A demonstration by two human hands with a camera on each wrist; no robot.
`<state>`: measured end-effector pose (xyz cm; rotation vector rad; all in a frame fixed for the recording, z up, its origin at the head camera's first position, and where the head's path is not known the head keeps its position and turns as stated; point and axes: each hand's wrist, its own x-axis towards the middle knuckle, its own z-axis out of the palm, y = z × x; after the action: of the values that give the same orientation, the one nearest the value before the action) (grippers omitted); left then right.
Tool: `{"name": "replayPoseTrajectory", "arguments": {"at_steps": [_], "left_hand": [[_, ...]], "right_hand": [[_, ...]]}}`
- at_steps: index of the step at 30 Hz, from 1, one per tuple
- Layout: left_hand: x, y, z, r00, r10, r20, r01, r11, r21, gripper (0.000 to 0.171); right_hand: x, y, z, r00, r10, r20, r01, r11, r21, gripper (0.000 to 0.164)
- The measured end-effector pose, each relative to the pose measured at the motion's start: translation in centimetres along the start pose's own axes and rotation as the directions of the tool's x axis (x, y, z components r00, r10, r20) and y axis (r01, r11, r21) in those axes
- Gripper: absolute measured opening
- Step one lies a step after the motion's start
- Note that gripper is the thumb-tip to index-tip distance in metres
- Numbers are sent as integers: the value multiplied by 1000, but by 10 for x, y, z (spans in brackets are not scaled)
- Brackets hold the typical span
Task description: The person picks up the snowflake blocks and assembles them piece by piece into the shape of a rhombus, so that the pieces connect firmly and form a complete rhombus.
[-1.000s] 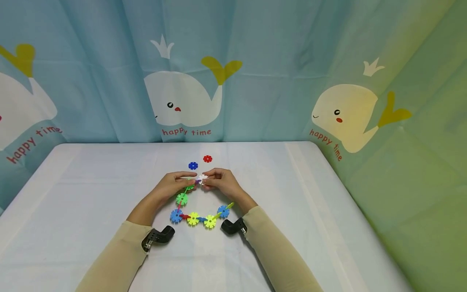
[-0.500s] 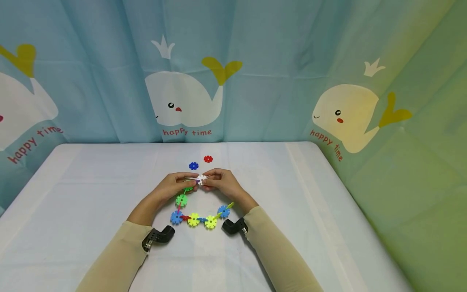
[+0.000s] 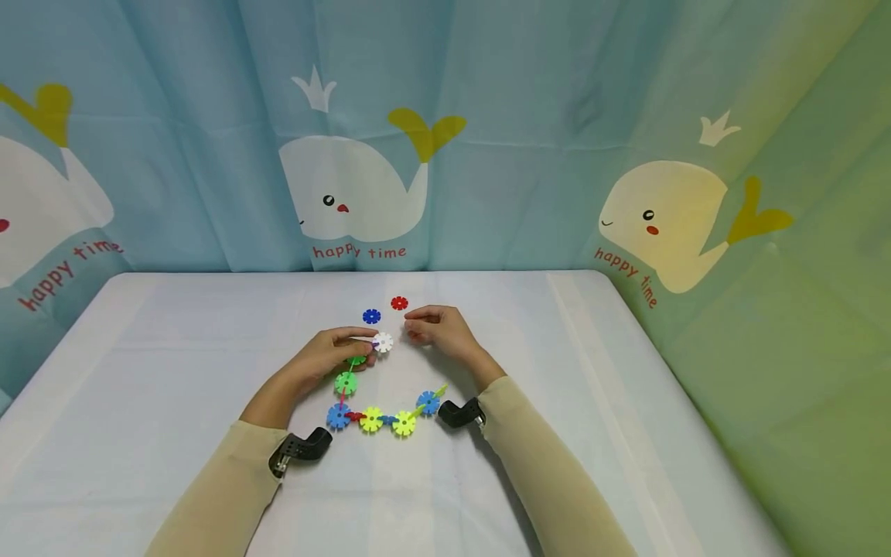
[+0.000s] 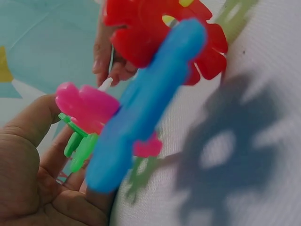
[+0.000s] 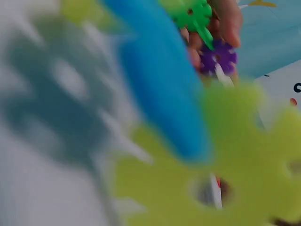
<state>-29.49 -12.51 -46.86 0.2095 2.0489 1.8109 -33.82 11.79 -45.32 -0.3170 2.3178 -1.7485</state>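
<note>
My left hand point(image 3: 330, 356) pinches the end of a chain of interlocked plastic snowflake discs. A white disc point(image 3: 383, 343) juts from its fingertips, joined to a purple disc point(image 5: 219, 59) seen in the right wrist view. From there the chain curves toward me through a green disc point(image 3: 346, 383), a blue disc point(image 3: 338, 417) and a yellow disc point(image 3: 371, 419), ending in a tilted yellow-green disc point(image 3: 442, 391). Apart from the white disc, my right hand point(image 3: 442, 328) hovers to its right with fingers loosely bent, nothing visible in them. The left wrist view shows a pink disc point(image 4: 84, 106) slotted into the blue one.
Two loose discs, one dark blue point(image 3: 372, 316) and one red point(image 3: 399, 303), lie beyond the hands. A white cloth covers the table point(image 3: 174, 371). Behind it hangs a blue curtain point(image 3: 515, 209) with whale prints. Each sleeve carries a black wrist camera point(image 3: 306, 447).
My right hand has let go of the white disc and moved right and away from me, toward the red disc's side. The left hand keeps its pinch on the chain almost in place.
</note>
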Motion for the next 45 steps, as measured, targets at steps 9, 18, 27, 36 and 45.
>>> {"name": "replayPoseTrajectory", "arguments": {"at_steps": [9, 18, 27, 36, 45], "left_hand": [[-2, 1, -4, 999, 18, 41, -16, 999, -29, 48], [-4, -1, -9, 998, 7, 66, -5, 1000, -28, 50], [-5, -1, -12, 997, 9, 71, -6, 999, -44, 51], [-5, 1, -12, 998, 2, 66, 1, 999, -47, 51], [-5, -1, -13, 997, 11, 71, -7, 999, -49, 51]], "right_hand": [[28, -14, -19, 1000, 14, -5, -14, 992, -125, 32], [51, -12, -17, 993, 115, 1, -113, 973, -202, 34], [64, -3, -8, 995, 78, -59, -94, 927, -362, 28], [64, 0, 1, 991, 37, -130, -98, 861, -498, 30], [60, 3, 3, 987, 4, -159, -73, 901, -428, 25]]}}
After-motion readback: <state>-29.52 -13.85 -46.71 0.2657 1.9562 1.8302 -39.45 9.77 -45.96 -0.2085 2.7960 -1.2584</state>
